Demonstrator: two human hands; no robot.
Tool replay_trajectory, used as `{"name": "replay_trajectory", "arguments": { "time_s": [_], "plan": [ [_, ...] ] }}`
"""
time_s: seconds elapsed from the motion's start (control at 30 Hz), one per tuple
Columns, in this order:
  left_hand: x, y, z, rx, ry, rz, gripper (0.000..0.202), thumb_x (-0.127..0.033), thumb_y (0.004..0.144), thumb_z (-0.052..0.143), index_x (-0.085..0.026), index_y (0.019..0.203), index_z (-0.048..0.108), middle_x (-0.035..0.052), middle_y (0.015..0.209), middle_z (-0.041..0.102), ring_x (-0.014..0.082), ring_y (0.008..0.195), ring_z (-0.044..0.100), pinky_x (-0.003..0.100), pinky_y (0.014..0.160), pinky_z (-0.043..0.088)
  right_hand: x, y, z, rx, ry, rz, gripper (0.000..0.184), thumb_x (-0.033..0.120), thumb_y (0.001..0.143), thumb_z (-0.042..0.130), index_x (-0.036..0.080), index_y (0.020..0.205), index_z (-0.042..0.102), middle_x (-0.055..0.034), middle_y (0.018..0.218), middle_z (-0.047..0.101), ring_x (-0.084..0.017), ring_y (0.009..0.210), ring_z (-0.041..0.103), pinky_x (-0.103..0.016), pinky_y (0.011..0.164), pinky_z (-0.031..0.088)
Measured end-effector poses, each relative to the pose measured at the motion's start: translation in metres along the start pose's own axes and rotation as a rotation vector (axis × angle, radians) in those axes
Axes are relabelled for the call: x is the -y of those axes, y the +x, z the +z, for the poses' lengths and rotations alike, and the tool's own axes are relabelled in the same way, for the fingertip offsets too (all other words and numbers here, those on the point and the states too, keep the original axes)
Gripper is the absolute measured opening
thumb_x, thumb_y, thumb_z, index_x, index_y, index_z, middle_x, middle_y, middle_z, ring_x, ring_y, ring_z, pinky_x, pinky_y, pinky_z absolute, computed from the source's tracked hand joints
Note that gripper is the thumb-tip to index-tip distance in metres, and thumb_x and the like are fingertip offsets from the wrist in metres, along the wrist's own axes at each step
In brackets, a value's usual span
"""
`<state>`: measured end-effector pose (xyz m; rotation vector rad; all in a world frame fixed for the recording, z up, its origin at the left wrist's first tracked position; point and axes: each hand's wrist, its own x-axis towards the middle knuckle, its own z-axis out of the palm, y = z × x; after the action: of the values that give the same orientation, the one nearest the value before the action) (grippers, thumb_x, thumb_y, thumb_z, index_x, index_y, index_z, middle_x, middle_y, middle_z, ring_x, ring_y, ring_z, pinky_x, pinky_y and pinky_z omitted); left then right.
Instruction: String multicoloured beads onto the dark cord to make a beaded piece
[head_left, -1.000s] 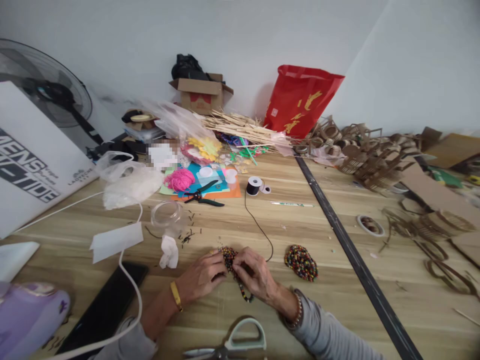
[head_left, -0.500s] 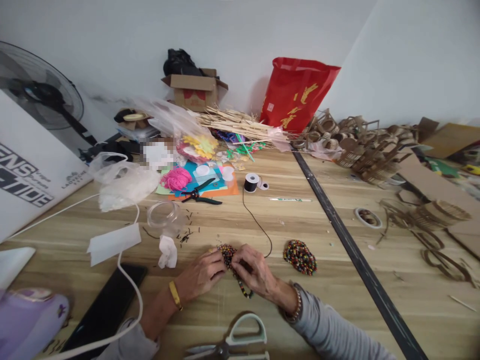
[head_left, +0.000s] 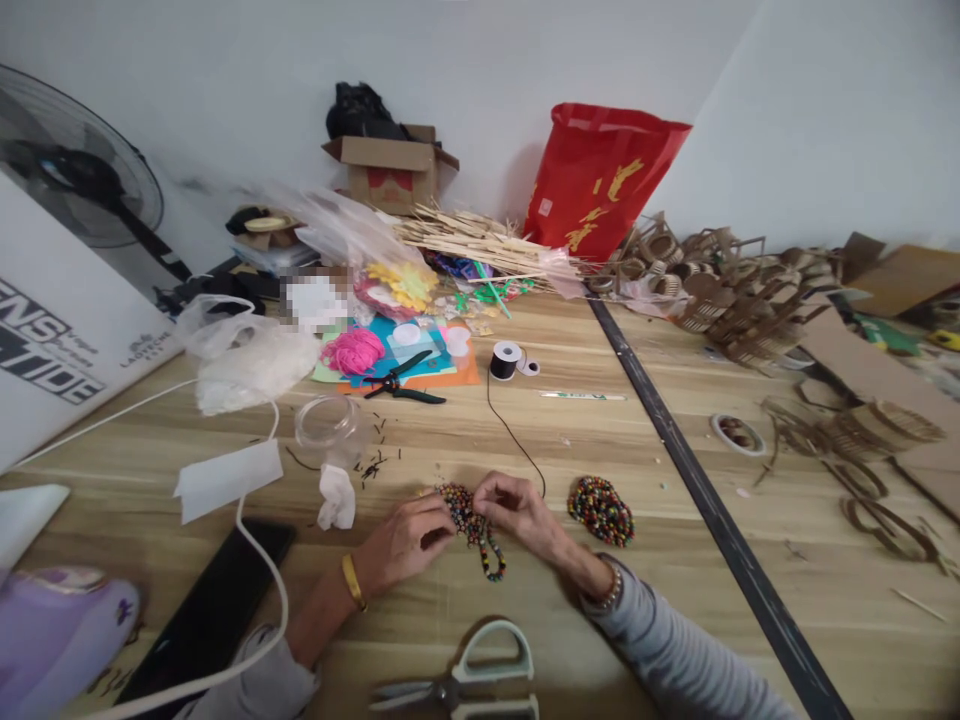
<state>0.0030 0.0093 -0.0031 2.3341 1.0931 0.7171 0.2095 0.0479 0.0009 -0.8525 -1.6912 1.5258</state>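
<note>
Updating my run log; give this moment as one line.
left hand: at beads; right hand: at beads; second bead bundle: farther right, unheld; scissors: unheld; spool: beyond hands

Red bag point(head_left: 600, 190) beside pale wooden strips point(head_left: 465, 240)

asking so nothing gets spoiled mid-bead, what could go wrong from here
The black cord runs slack from the spool toward the right hand, so a sweep of that hand might snag it. The scissors lie between the forearms, where a wrist could knock them. The colored beads bunch near both hands, the left hand included, so strands might tangle.
</note>
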Motion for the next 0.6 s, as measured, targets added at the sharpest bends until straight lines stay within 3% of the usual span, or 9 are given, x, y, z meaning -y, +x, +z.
{"name": "replay_trajectory", "arguments": {
  "time_s": [0.37, 0.6],
  "plan": [
    [0.0, 0.003, -0.002, -0.135, -0.246, -0.14, 0.013, -0.007, 0.075, 0.063, -0.017, 0.077, 0.071, 0.005, 0.079, 0.071, 0.0169, 0.075, 0.064, 0.027, 0.069, 0.051, -0.006, 0.009, -0.018, 0.058, 0.024, 0.105, 0.036, 0.049, 0.077, 0.069, 0.014, 0.074, 0.061, 0.0032, 0.06, 0.052, -0.008, 0.052, 0.043, -0.02, 0.05, 0.035],
    [0.001, 0.003, 0.0, -0.142, -0.279, -0.167, 0.012, -0.007, 0.075, 0.063, -0.017, 0.074, 0.071, 0.0047, 0.078, 0.071, 0.0164, 0.074, 0.064, 0.027, 0.069, 0.051, 0.014, 0.008, -0.03, 0.069, -0.212, 0.071, 0.031, 0.044, 0.082, 0.064, 0.014, 0.076, 0.063, 0.0, 0.067, 0.057, -0.011, 0.059, 0.049, -0.021, 0.053, 0.038]
  ]
}}
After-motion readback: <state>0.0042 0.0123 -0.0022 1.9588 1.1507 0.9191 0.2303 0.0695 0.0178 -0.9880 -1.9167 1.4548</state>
